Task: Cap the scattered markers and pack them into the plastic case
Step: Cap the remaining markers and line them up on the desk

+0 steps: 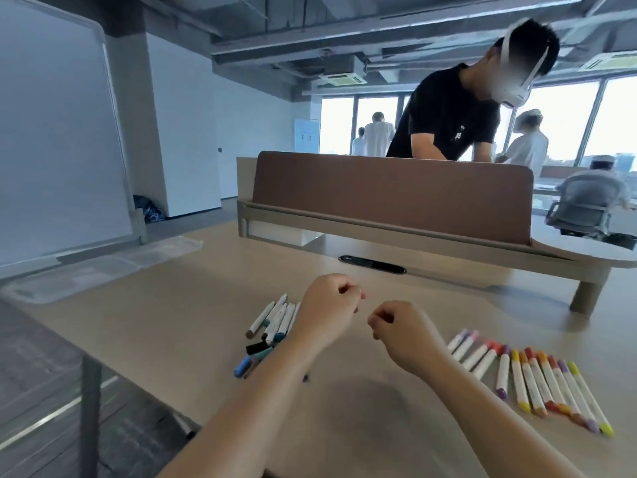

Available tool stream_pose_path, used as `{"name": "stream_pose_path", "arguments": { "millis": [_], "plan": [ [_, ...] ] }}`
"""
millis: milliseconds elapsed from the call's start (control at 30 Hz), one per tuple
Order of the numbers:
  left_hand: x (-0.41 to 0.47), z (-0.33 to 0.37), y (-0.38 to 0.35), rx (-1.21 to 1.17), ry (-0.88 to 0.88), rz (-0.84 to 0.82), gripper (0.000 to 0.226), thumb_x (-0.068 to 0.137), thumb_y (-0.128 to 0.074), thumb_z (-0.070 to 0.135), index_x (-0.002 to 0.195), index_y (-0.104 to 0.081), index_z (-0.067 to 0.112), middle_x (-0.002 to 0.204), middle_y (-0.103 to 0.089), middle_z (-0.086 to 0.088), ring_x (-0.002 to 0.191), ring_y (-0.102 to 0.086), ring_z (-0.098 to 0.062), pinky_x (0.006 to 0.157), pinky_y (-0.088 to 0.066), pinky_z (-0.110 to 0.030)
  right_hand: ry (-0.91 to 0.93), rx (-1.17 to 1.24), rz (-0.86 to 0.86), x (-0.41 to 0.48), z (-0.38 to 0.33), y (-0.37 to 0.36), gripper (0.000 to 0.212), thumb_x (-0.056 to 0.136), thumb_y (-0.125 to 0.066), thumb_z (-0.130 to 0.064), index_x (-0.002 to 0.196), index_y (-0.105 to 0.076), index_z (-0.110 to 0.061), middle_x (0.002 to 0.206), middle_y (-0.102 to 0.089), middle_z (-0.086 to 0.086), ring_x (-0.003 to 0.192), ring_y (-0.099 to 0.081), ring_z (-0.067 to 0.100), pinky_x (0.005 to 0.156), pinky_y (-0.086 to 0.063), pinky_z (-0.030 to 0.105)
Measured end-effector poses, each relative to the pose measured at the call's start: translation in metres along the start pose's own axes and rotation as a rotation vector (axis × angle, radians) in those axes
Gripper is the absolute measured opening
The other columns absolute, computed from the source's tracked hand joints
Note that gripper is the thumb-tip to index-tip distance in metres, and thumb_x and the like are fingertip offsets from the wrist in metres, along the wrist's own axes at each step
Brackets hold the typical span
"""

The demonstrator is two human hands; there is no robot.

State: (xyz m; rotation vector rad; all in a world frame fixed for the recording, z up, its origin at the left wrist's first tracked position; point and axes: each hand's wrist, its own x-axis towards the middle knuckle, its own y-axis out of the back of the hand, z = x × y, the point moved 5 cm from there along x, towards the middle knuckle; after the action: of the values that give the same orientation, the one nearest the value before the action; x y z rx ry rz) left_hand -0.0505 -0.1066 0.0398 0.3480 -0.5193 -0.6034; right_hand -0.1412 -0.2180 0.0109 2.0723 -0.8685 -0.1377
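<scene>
The pale wooden tabletop (172,322) fills most of your view, with a large whiteboard (51,132) standing past its left edge. Across the far side runs a brown divider panel (389,194). Behind it a person in a black shirt (448,115), wearing a white headset, bends over the next desk. A grey office chair (586,205) sits off to the right.

The clear plastic case (89,267) lies opened flat at the tabletop's far left corner, near the whiteboard's base and well apart from your hands and from every marker.

To your right, a fanned row of markers (537,381) lies side by side on the tabletop, white barrels with pink, red, orange, yellow and purple ends. To your left, a tighter cluster of markers (275,319) lies partly hidden under your left wrist, its brown and teal ends pointing toward you. Just below it sit a black piece (256,347) and a blue piece (243,366). It is too blurred to tell whether these are loose caps or marker ends.

Your left hand (327,305) and right hand (400,332) are raised over the tabletop between the two groups, close together but not touching. Each is curled into a fist, and no marker or cap shows in either one.
</scene>
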Motion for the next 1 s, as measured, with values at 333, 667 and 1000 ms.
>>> {"name": "stream_pose_path", "arguments": {
  "millis": [333,667,1000],
  "plan": [
    [-0.006,-0.069,0.069,0.094,0.088,-0.020,0.020,0.092,-0.057,0.020,0.078,-0.069,0.012,0.066,-0.060,0.004,0.049,-0.044,-0.002,0.049,-0.033,-0.017,-0.095,-0.174,-0.148,0.047,-0.039,-0.089,0.014,0.088,-0.057,-0.017,0.082,-0.067,-0.009,0.075,-0.063,0.003,0.068,-0.060,0.018,0.055,-0.048,0.029],
    [-0.013,-0.094,0.082,0.317,0.093,-0.187,0.010,0.087,-0.062,0.026,0.081,-0.069,0.025,0.080,-0.065,0.010,0.074,-0.060,-0.007,0.063,-0.045,-0.026,-0.231,-0.313,-0.192,0.064,-0.048,-0.106,0.021,0.084,-0.061,-0.010,0.066,-0.050,-0.012,0.065,-0.053,0.003,0.056,-0.049,0.014,0.045,-0.035,0.024],
    [-0.044,-0.082,0.071,0.609,-0.085,-0.364,0.012,0.086,-0.062,0.026,0.093,-0.072,0.027,0.095,-0.061,0.006,0.084,-0.054,-0.011,0.070,-0.044,-0.024,-0.226,-0.572,-0.335,0.038,-0.059,-0.101,0.026,0.087,-0.062,-0.012,0.064,-0.050,-0.011,0.066,-0.050,0.004,0.066,-0.053,0.021,0.067,-0.042,0.029]
  ]
}}
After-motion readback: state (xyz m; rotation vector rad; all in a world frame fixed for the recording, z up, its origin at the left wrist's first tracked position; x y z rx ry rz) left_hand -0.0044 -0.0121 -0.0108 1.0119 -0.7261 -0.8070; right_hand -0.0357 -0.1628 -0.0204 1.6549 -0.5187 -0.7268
